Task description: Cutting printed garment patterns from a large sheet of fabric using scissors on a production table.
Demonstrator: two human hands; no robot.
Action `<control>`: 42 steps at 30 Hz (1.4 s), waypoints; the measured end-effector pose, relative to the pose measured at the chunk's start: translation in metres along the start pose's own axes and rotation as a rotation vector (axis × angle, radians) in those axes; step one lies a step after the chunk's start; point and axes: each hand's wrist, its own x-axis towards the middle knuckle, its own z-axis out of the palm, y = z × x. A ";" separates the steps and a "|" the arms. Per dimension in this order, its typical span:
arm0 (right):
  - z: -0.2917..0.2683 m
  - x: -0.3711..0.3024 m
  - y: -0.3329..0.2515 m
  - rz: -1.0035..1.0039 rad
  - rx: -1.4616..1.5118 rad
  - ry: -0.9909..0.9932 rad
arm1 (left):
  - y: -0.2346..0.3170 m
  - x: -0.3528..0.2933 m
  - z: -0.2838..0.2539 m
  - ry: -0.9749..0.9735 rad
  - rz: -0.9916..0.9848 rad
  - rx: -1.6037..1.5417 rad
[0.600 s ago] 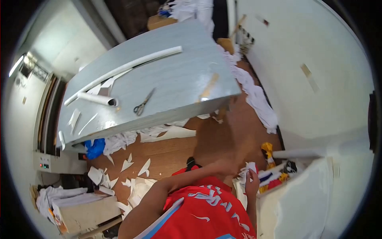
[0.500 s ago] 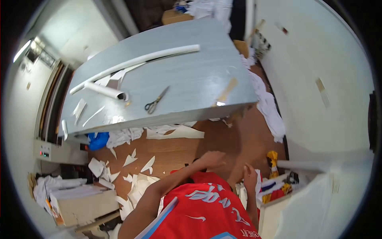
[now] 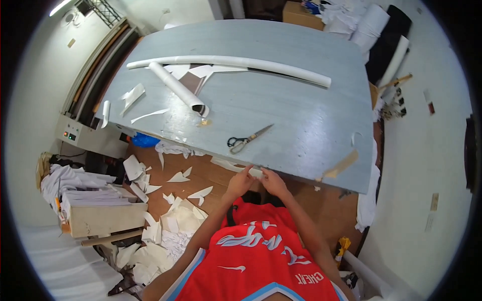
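My left hand [image 3: 241,181] and my right hand [image 3: 273,181] are close together, just in front of the near edge of a large grey-blue table [image 3: 296,115]. The fingers of both are drawn together toward each other, fingertips by the edge; whatever they pinch, if anything, is too small to make out. On the tabletop beyond them lies a pair of scissors [image 3: 246,140], its blades pointing away to the right. A long white paper roll [image 3: 281,71] stretches across the table. A shorter white roll [image 3: 178,90] lies at an angle against it, over loose white cut pieces.
White scraps [image 3: 201,193] and a heap of cream paper [image 3: 183,218] litter the brown floor at left. A tan strip [image 3: 341,164] sticks to the table's right corner. A roller machine [image 3: 93,135] stands at far left. White cloth [image 3: 369,200] hangs or lies along the right.
My view has swung right and I am nearer the table. My hands, apart before, have come together at its near edge. The scissors and rolls lie as before.
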 end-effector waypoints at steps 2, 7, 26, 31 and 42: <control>0.018 0.049 -0.006 -0.036 -0.070 -0.015 | -0.004 0.026 -0.032 0.057 -0.014 0.040; 0.051 0.126 -0.016 -0.215 -0.150 0.062 | -0.029 0.149 -0.143 0.274 0.076 0.096; 0.145 0.193 -0.103 0.549 -0.662 0.774 | -0.277 0.217 -0.418 -0.105 0.141 0.733; 0.148 0.212 -0.076 0.746 -0.228 0.877 | -0.303 0.166 -0.398 0.202 -0.273 0.616; 0.140 0.206 -0.088 0.881 -0.380 0.708 | -0.391 0.121 -0.349 0.724 -0.807 -0.256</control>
